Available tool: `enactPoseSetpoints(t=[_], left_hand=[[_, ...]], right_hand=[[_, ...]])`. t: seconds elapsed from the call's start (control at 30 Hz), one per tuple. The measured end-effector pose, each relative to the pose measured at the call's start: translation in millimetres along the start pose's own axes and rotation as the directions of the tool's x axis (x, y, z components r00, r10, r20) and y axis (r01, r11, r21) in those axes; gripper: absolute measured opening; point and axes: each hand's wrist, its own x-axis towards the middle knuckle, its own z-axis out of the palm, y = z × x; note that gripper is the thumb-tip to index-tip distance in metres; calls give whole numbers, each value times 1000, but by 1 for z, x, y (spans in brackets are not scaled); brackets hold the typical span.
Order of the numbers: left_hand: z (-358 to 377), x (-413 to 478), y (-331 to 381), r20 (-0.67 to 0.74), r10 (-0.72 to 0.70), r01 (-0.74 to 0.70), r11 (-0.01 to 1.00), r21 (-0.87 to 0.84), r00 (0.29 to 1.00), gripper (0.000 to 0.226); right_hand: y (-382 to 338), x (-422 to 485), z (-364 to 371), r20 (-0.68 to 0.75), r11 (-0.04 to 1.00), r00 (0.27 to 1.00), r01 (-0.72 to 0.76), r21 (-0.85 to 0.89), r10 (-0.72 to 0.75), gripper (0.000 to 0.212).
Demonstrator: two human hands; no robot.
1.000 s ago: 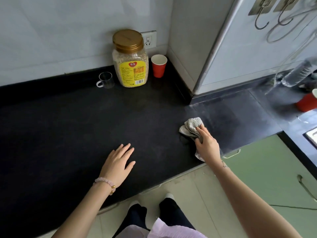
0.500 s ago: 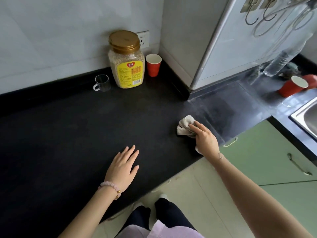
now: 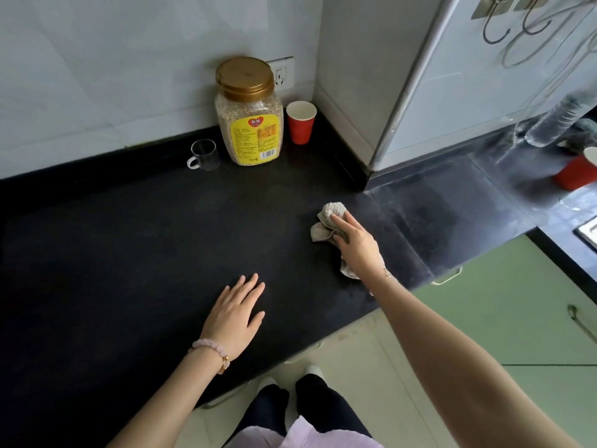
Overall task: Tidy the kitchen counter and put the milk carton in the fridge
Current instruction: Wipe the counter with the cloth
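My right hand [image 3: 355,245] presses a crumpled grey cloth [image 3: 328,218] onto the black counter [image 3: 129,253], near the inner corner of the worktop. Part of the cloth sticks out under my wrist. My left hand [image 3: 235,313] lies flat on the counter near its front edge, fingers spread, holding nothing. No milk carton is in view.
At the back wall stand a large oat jar with a gold lid [image 3: 248,114], a small glass mug [image 3: 203,155] to its left and a red paper cup [image 3: 301,121] to its right. Another red cup [image 3: 576,173] and a plastic bottle [image 3: 555,124] sit at the far right. Green cabinets [image 3: 517,318] lie below.
My right hand has slid the cloth a little leftward and farther back on the counter. My left hand has stayed flat in about the same place.
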Motion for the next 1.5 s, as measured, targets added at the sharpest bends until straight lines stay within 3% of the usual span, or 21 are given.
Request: enactPoseSetpoints(t=[0.17,0.3,0.4,0.5,0.57,0.63,0.7,0.8,0.93,1.07,1.13,1.27,1.33,1.37,1.5], left_hand=[[2,-1,-3,-31,10,-10,1000,6,999,51],[3,-2,-1,-50,-8,7,1000,-19,999,51],[3,-2,1,-40,-21,20,999,-28,999,51],[2,-1,3,-24,-30,29,999,-33,999,51],[0,-1,3,-11,-32,31,999,-33,999,51],[-2,-1,2,15,-38,38,999,-15,999,51],[-5,-1,1,39,-47,47,999,1,998,51],[-7,-1,2,44,-55,55,998,-13,998,50],[-4,-1,0,-27,-67,65,997,-51,997,46],[2,-3,0,-133,-66,60,997,-47,989,41],[3,-1,0,-139,-65,59,997,-47,988,40],[3,0,0,-115,-67,59,996,-66,991,43],[3,1,0,-101,-65,58,996,-70,993,44],[3,1,0,-96,-65,58,996,-69,993,44],[4,0,0,-115,-50,45,998,-44,992,43]], right_hand=[[-23,-45,42,39,915,924,381,-136,-379,36],[14,-59,22,53,874,892,451,-179,-450,47],[57,-46,-18,39,922,948,317,-223,-317,52],[78,-24,-38,-104,989,991,76,-128,-89,44],[71,-6,-36,-186,988,974,-142,-60,129,37],[55,12,-26,-225,976,953,-215,-40,201,38],[31,26,-10,-192,988,973,-144,-56,131,39],[-20,29,20,-45,992,994,95,-83,-99,38],[-37,-15,44,51,935,936,350,-62,-348,31],[16,-64,23,95,848,855,518,-112,-510,36],[49,-60,1,66,866,880,475,-153,-471,42],[74,-23,-22,-114,983,985,111,-148,-128,35],[60,-8,-15,-204,988,976,-104,-111,80,35],[51,-4,-9,-218,983,969,-143,-115,115,36],[5,-17,23,-114,989,985,118,-93,-128,30]])
